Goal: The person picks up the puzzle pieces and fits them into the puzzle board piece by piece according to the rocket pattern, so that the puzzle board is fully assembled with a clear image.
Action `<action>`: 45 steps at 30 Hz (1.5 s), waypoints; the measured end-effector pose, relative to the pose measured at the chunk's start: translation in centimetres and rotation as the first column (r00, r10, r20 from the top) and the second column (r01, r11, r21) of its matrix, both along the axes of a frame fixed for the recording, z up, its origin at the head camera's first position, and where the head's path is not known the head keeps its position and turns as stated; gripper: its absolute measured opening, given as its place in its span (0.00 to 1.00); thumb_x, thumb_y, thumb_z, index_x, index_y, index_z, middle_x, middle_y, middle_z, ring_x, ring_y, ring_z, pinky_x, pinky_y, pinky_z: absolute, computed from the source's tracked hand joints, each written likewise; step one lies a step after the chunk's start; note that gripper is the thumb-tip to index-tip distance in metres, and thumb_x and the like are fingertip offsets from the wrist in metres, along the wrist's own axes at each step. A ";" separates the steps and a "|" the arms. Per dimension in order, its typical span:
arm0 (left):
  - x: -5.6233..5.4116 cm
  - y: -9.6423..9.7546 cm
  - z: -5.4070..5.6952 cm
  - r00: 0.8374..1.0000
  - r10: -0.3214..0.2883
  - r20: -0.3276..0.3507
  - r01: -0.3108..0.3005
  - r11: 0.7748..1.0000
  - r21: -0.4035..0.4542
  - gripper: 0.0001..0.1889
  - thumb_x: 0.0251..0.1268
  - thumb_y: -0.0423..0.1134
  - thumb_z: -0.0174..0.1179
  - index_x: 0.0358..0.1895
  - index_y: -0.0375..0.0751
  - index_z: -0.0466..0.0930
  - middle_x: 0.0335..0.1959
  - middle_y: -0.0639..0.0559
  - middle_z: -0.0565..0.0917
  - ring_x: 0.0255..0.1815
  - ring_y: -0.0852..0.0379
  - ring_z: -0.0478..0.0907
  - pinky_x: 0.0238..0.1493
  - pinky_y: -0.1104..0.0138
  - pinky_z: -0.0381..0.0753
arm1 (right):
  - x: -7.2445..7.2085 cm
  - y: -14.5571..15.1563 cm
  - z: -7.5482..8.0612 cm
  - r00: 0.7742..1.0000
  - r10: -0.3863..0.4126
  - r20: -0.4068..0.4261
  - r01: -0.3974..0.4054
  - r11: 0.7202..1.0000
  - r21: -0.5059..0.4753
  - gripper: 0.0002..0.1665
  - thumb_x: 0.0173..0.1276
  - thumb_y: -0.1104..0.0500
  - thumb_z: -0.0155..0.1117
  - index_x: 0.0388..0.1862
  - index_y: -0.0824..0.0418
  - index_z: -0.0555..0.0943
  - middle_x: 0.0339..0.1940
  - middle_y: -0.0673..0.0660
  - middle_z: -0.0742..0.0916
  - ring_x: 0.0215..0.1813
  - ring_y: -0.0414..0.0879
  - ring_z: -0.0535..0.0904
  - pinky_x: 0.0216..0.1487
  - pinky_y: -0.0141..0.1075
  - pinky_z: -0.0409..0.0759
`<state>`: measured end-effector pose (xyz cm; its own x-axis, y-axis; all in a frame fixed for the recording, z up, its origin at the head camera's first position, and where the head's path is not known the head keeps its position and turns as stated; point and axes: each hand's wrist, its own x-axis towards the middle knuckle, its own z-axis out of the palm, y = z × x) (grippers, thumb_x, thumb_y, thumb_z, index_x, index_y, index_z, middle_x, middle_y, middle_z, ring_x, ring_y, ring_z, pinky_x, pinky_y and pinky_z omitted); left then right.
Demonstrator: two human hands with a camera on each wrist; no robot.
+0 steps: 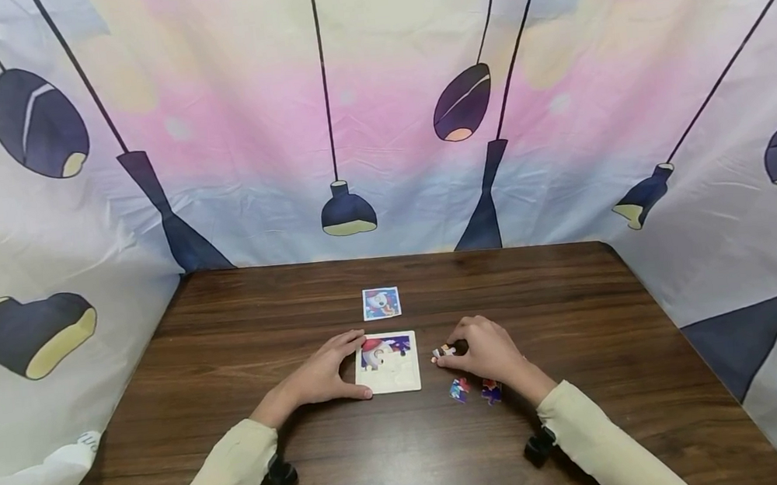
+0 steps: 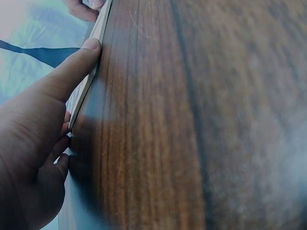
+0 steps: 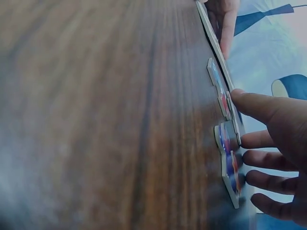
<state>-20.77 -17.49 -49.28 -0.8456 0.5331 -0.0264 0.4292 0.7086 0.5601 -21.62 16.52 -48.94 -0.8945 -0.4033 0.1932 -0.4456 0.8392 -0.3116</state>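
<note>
A square jigsaw puzzle board (image 1: pixel 390 384) lies flat on the table, its upper and left part filled with a cartoon picture and the rest bare pale wood. My left hand (image 1: pixel 329 371) holds the board by its left side, thumb at the near corner and fingers at the far corner. To the right of the board, my right hand (image 1: pixel 485 350) pinches a puzzle piece (image 1: pixel 444 352) between thumb and fingers, low over the table; the fingers partly hide it. Two loose puzzle pieces lie nearer me: a blue and red piece (image 1: pixel 459 390) and a purple and red piece (image 1: pixel 491 391).
A small picture card (image 1: pixel 381 303) with a similar cartoon lies beyond the board. All of it rests on a dark brown wooden table (image 1: pixel 262 317). A printed cloth (image 1: pixel 265 129) with lamp drawings hangs behind the table and along its sides.
</note>
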 end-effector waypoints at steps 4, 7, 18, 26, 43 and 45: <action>-0.1 0.0 0.0 1.000 0.000 0.005 0.000 1.000 0.002 0.58 0.49 0.68 0.74 0.79 0.38 0.63 0.81 0.45 0.60 0.81 0.42 0.55 0.74 0.44 0.63 | -0.1 0.0 -0.1 1.000 0.003 0.004 -0.004 1.000 0.013 0.25 0.58 0.34 0.77 0.40 0.51 0.92 0.42 0.49 0.87 0.44 0.47 0.81 0.45 0.45 0.82; -0.1 0.0 0.0 1.000 -0.001 0.003 0.001 1.000 0.002 0.58 0.49 0.68 0.74 0.79 0.39 0.62 0.81 0.45 0.60 0.81 0.42 0.55 0.74 0.43 0.63 | -0.3 0.0 -0.2 0.999 0.041 -0.018 -0.040 0.999 0.029 0.20 0.61 0.39 0.77 0.42 0.50 0.93 0.41 0.49 0.87 0.43 0.46 0.81 0.43 0.43 0.81; -0.1 0.1 -0.1 1.000 0.004 0.005 -0.004 1.000 -0.002 0.58 0.49 0.68 0.74 0.79 0.38 0.63 0.81 0.44 0.60 0.81 0.42 0.55 0.74 0.43 0.63 | -0.5 0.8 0.2 0.997 0.075 -0.022 -0.076 0.997 -0.016 0.21 0.63 0.44 0.77 0.49 0.54 0.91 0.44 0.51 0.89 0.46 0.48 0.82 0.46 0.47 0.82; -0.1 0.1 -0.1 1.000 0.004 0.001 -0.004 1.000 -0.006 0.58 0.49 0.68 0.74 0.79 0.37 0.63 0.81 0.44 0.61 0.81 0.42 0.55 0.74 0.43 0.63 | -0.5 1.0 0.4 0.999 0.049 0.022 -0.049 0.999 -0.011 0.22 0.59 0.40 0.79 0.43 0.54 0.92 0.44 0.51 0.88 0.48 0.49 0.82 0.50 0.49 0.82; -0.1 -0.1 -0.2 1.000 -0.013 -0.012 0.013 1.000 0.004 0.57 0.50 0.68 0.74 0.79 0.37 0.62 0.81 0.43 0.60 0.81 0.40 0.55 0.73 0.43 0.63 | -1.3 1.3 0.5 0.988 0.154 -0.027 -0.153 0.988 0.015 0.16 0.63 0.45 0.77 0.44 0.53 0.93 0.40 0.49 0.89 0.43 0.46 0.82 0.44 0.45 0.81; -0.2 -0.1 -0.3 1.000 -0.015 -0.015 0.015 1.000 0.003 0.58 0.50 0.68 0.74 0.79 0.37 0.62 0.81 0.43 0.60 0.81 0.41 0.55 0.74 0.43 0.63 | -1.4 1.3 0.5 0.986 0.165 -0.033 -0.164 0.986 0.013 0.16 0.64 0.46 0.77 0.44 0.53 0.92 0.39 0.48 0.90 0.42 0.45 0.82 0.43 0.44 0.81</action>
<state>-20.94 -17.61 -49.55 -0.8376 0.5461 -0.0124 0.4483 0.7002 0.5557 -23.03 17.83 -48.46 -0.8088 -0.5465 0.2173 -0.5880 0.7567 -0.2857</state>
